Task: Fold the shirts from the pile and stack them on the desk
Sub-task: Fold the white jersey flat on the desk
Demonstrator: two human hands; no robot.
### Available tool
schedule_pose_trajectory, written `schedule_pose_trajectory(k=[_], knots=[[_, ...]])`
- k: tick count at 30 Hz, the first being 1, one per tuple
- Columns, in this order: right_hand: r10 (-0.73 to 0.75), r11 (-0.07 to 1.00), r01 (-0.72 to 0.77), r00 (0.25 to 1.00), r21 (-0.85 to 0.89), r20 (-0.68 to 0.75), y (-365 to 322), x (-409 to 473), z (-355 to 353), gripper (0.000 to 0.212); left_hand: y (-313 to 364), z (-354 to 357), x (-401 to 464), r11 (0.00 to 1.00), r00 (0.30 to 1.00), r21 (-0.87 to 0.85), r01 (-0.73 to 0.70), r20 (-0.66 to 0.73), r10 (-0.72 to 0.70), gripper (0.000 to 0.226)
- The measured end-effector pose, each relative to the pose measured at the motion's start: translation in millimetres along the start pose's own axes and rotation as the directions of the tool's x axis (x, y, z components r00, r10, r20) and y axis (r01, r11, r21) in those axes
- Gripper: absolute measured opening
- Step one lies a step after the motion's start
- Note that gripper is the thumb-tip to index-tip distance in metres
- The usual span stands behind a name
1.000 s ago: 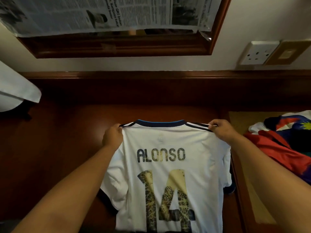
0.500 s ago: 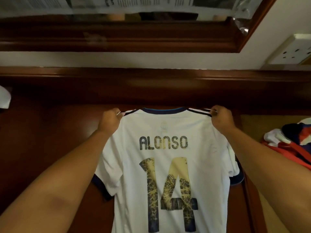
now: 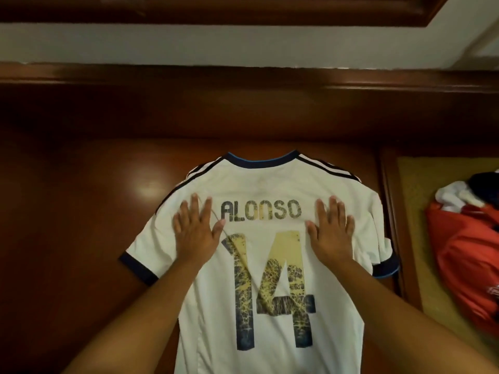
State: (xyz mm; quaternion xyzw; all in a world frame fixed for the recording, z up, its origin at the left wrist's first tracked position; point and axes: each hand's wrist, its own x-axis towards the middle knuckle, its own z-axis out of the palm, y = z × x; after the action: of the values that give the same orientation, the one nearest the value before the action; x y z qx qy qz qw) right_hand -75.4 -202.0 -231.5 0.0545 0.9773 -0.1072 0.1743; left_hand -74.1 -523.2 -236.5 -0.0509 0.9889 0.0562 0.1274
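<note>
Lying flat on the dark polished wooden counter (image 3: 81, 211), the white short-sleeved football shirt printed ALONSO 14 (image 3: 270, 306) is spread back-up, collar at the far side and hem running off the near edge of view. Half a second ago both hands pinched its shoulders and held it up; now they have let go. The left hand (image 3: 195, 233) presses flat, fingers straight and spread, left of the name, and the right hand (image 3: 330, 230) does likewise right of it. Smoothing looks under way, so folding can likely begin. The heap of red, white and dark shirts (image 3: 464, 255) waits at far right.
</note>
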Motion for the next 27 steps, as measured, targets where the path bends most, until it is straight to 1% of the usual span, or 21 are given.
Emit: schedule_pose_trajectory(k=[5, 7, 9, 10, 12, 14, 16, 17, 19, 21, 23, 24, 26, 27], knots=[[0.001, 1.000, -0.001, 0.999, -0.003, 0.036, 2, 21, -10, 0.071, -14, -8, 29, 0.998, 0.996, 0.021, -0.067, 0.059, 0.066, 0.075], [-0.007, 0.998, 0.006, 1.000, 0.065, 0.027, 0, 24, -19, 0.072, -12, -14, 32, 0.997, 0.996, 0.029, -0.072, 0.062, 0.071, 0.075], [-0.012, 0.980, 0.028, 0.997, 0.197, -0.082, 2, 18, -29, 0.069, -3, -21, 25, 0.997, 0.996, -0.002, -0.072, 0.044, 0.072, 0.071], [0.002, 0.968, 0.037, 0.988, 0.246, -0.157, 6, 12, -34, 0.062, 3, -23, 19, 0.997, 0.997, -0.033, -0.074, 0.036, 0.075, 0.067], [0.109, 0.944, -0.014, 0.957, 0.330, -0.269, 19, -2, -43, 0.045, 19, -27, 3, 0.992, 0.994, -0.078, -0.100, 0.034, 0.103, 0.062], [0.250, 0.919, -0.122, 0.915, 0.374, -0.317, 38, -17, -48, 0.041, 38, -26, -12, 0.983, 0.986, -0.088, -0.160, 0.043, 0.164, 0.061], [0.384, 0.890, -0.271, 0.878, 0.367, -0.284, 54, -31, -52, 0.046, 60, -23, -21, 0.972, 0.973, -0.103, -0.209, 0.078, 0.217, 0.061], [0.441, 0.868, -0.347, 0.867, 0.355, -0.230, 60, -36, -52, 0.051, 72, -21, -23, 0.966, 0.965, -0.110, -0.233, 0.096, 0.244, 0.062], [0.478, 0.851, -0.430, 0.872, 0.300, -0.106, 68, -42, -54, 0.059, 99, -20, -25, 0.952, 0.947, -0.113, -0.285, 0.120, 0.298, 0.062], [0.459, 0.863, -0.434, 0.887, 0.257, -0.043, 73, -45, -58, 0.061, 128, -20, -23, 0.929, 0.921, -0.108, -0.354, 0.132, 0.367, 0.063], [0.454, 0.854, -0.424, 0.891, 0.302, -0.030, 76, -45, -66, 0.060, 155, -20, -19, 0.905, 0.893, -0.109, -0.411, 0.152, 0.424, 0.063], [0.464, 0.839, -0.436, 0.886, 0.326, -0.007, 78, -44, -68, 0.056, 168, -19, -17, 0.899, 0.884, -0.114, -0.422, 0.170, 0.436, 0.063], [0.478, 0.807, -0.476, 0.874, 0.350, 0.088, 84, -42, -75, 0.041, 187, -16, -11, 0.900, 0.874, -0.099, -0.424, 0.217, 0.435, 0.065], [0.478, 0.793, -0.481, 0.872, 0.374, 0.108, 87, -40, -79, 0.034, 194, -14, -7, 0.905, 0.872, -0.075, -0.419, 0.244, 0.424, 0.065]])
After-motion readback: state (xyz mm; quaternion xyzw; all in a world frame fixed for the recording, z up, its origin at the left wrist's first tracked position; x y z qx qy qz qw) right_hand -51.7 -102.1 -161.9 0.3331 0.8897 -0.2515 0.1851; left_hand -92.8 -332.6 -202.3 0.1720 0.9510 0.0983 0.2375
